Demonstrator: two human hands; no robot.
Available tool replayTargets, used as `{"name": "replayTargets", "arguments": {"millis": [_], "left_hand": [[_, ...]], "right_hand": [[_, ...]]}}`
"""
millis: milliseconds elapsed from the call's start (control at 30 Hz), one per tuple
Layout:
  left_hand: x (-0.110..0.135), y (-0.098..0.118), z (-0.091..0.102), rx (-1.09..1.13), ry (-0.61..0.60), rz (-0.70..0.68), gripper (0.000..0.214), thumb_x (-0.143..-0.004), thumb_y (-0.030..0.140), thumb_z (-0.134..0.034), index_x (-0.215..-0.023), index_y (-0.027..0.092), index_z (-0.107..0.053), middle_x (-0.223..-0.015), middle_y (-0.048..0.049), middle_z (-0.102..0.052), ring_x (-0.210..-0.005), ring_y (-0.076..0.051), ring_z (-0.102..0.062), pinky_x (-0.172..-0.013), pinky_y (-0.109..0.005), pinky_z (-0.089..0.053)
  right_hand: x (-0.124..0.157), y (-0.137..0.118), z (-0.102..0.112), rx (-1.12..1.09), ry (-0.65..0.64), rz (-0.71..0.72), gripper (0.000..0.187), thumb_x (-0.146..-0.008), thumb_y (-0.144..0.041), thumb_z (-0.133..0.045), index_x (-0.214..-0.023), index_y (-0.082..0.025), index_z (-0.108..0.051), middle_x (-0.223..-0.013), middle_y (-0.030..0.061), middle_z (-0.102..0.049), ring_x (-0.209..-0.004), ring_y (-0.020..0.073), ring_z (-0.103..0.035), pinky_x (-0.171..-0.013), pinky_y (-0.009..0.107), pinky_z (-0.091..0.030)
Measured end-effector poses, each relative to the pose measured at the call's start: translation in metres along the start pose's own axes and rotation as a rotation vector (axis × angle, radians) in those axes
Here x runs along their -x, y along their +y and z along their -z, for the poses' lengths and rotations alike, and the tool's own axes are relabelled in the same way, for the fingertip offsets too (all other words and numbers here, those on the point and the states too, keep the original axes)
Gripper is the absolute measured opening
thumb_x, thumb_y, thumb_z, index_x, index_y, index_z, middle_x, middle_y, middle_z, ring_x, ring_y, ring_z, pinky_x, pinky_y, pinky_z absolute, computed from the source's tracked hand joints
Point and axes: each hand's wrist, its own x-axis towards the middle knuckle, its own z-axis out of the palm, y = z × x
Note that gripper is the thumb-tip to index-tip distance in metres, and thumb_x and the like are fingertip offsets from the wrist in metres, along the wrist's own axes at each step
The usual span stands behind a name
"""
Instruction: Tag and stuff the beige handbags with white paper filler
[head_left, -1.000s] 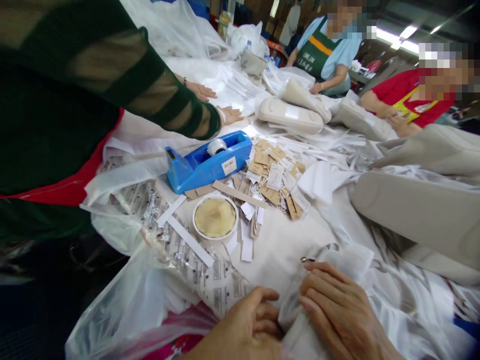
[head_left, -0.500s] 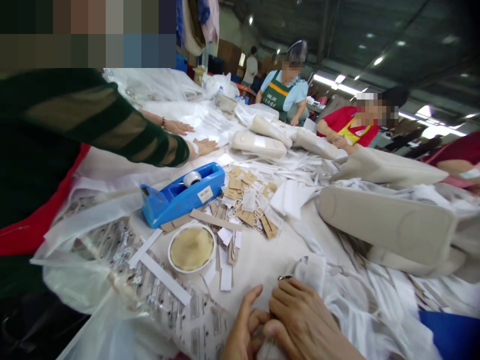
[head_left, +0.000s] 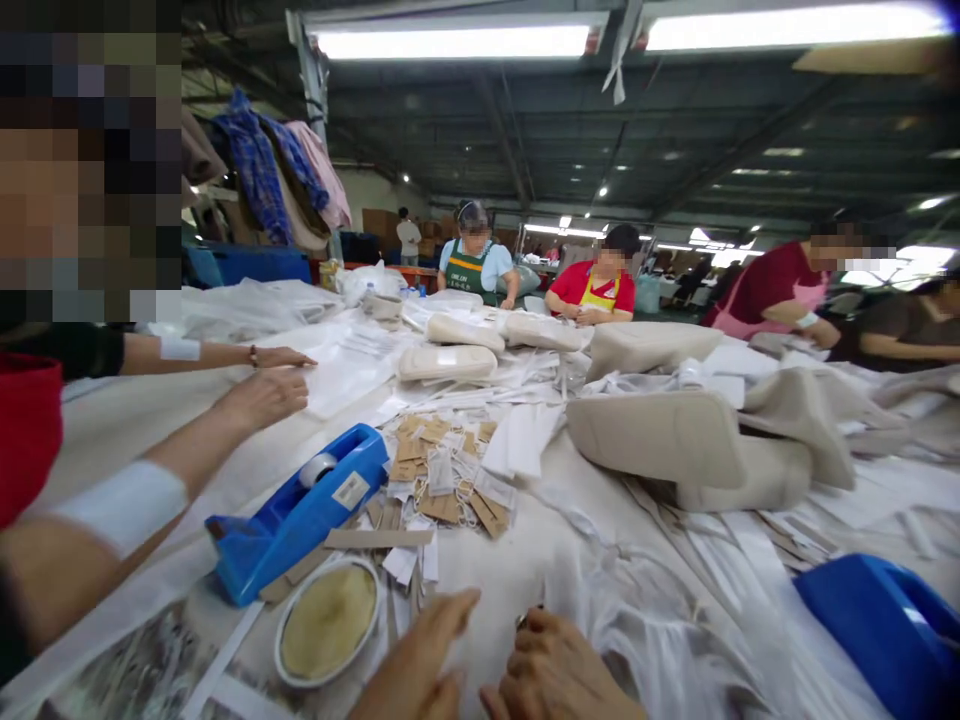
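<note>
Through the one view, the head camera, I see the person's left hand (head_left: 416, 660) low at the near edge, a finger pointing out toward the bench (head_left: 491, 565) and the rest loosely bent; I can't tell whether anything is between them. The right hand (head_left: 559, 670) sits just beside it, knuckles up and fingers curled in. A small dark metal piece (head_left: 523, 621) shows at those fingers, worn or held, I can't say which. Crumpled sheer wrapping (head_left: 637, 610) lies on the right hand's outer side.

Near the left hand is a round tub (head_left: 307, 682) of yellowish stuff, just in front of a blue tape dispenser (head_left: 281, 545). Beyond the hands, in mid-bench, brown and white tags (head_left: 442, 480) lie loose in a heap.

As for how far along things are, I'd judge it partway: padded beige pieces (head_left: 656, 435) already look shaped and are piled at the far right, while the tags and a few white strips (head_left: 225, 655) look unused. To the left, a co-worker's nearer hand (head_left: 266, 398) is over pale sheeting.
</note>
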Motion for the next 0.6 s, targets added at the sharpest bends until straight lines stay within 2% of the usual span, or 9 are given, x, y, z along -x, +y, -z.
{"name": "replayTargets", "arguments": {"millis": [67, 100, 167, 233, 333, 400, 467, 600], "left_hand": [[-0.044, 0.027, 0.005, -0.461, 0.202, -0.148, 0.046, -0.087, 0.023, -0.042, -0.132, 0.021, -0.051, -0.136, -0.0124, -0.051, -0.129, -0.026, -0.045, -0.113, -0.043, -0.031], [-0.071, 0.04, 0.003, -0.652, 0.232, -0.196, 0.045, -0.087, 0.017, -0.039, -0.13, 0.018, -0.052, -0.13, -0.0138, -0.054, -0.126, -0.025, -0.048, -0.111, -0.041, -0.035], [-0.13, 0.063, -0.005, -1.001, 0.186, -0.206, 0.038, -0.086, 0.013, -0.04, -0.121, 0.013, -0.056, -0.117, -0.0151, -0.059, -0.114, -0.025, -0.055, -0.099, -0.038, -0.045], [-0.184, 0.078, -0.014, -1.091, 0.172, -0.206, 0.039, -0.083, 0.006, -0.04, -0.117, 0.01, -0.058, -0.117, -0.0195, -0.059, -0.111, -0.029, -0.057, -0.089, -0.041, -0.049], [-0.242, 0.082, -0.014, -1.198, 0.102, -0.318, 0.051, -0.082, -0.001, -0.038, -0.125, 0.02, -0.057, -0.138, -0.0169, -0.048, -0.125, -0.033, -0.047, -0.094, -0.051, -0.044], [-0.264, 0.075, -0.007, -1.272, 0.013, -0.383, 0.057, -0.079, -0.004, -0.044, -0.124, 0.028, -0.059, -0.149, -0.0126, -0.041, -0.132, -0.036, -0.039, -0.096, -0.057, -0.04], [-0.277, 0.065, 0.001, -1.332, -0.083, -0.436, 0.058, -0.077, -0.005, -0.049, -0.121, 0.032, -0.062, -0.151, -0.0099, -0.04, -0.134, -0.037, -0.036, -0.096, -0.058, -0.039], [-0.283, 0.054, 0.013, -1.379, -0.218, -0.568, 0.051, -0.086, 0.002, -0.046, -0.123, 0.034, -0.06, -0.148, -0.0061, -0.046, -0.132, -0.029, -0.041, -0.094, -0.046, -0.041]], "right_hand": [[-0.001, -0.003, -0.003, 0.014, -0.008, -0.047, 0.041, -0.084, -0.035, -0.06, -0.047, -0.021, -0.05, -0.042, -0.0022, -0.055, -0.042, 0.0126, -0.041, -0.058, 0.031, -0.034], [-0.001, -0.004, -0.005, 0.021, -0.013, -0.043, 0.041, -0.082, -0.036, -0.062, -0.046, -0.021, -0.05, -0.041, -0.0023, -0.054, -0.041, 0.0125, -0.039, -0.058, 0.032, -0.034], [-0.001, -0.002, -0.014, 0.023, -0.039, -0.003, 0.043, -0.081, -0.038, -0.063, -0.043, -0.022, -0.049, -0.037, -0.0034, -0.052, -0.038, 0.0122, -0.033, -0.056, 0.032, -0.034], [-0.003, 0.002, -0.025, -0.011, -0.081, 0.033, 0.048, -0.084, -0.041, -0.061, -0.042, -0.022, -0.047, -0.033, -0.0044, -0.047, -0.036, 0.012, -0.028, -0.054, 0.031, -0.033], [-0.007, 0.006, -0.041, -0.072, -0.137, 0.017, 0.058, -0.095, -0.046, -0.049, -0.042, -0.022, -0.045, -0.031, -0.0051, -0.038, -0.035, 0.0115, -0.025, -0.052, 0.029, -0.032], [-0.011, 0.007, -0.049, -0.083, -0.162, -0.01, 0.061, -0.099, -0.045, -0.042, -0.042, -0.022, -0.045, -0.031, -0.0056, -0.033, -0.035, 0.0112, -0.026, -0.052, 0.028, -0.032], [-0.015, 0.005, -0.051, -0.083, -0.182, -0.029, 0.061, -0.1, -0.042, -0.041, -0.043, -0.023, -0.046, -0.032, -0.0056, -0.033, -0.035, 0.0112, -0.027, -0.052, 0.028, -0.031], [-0.017, 0.001, -0.046, -0.078, -0.233, -0.053, 0.058, -0.095, -0.042, -0.048, -0.041, -0.023, -0.045, -0.031, -0.0048, -0.036, -0.035, 0.0113, -0.024, -0.052, 0.03, -0.03]]}}
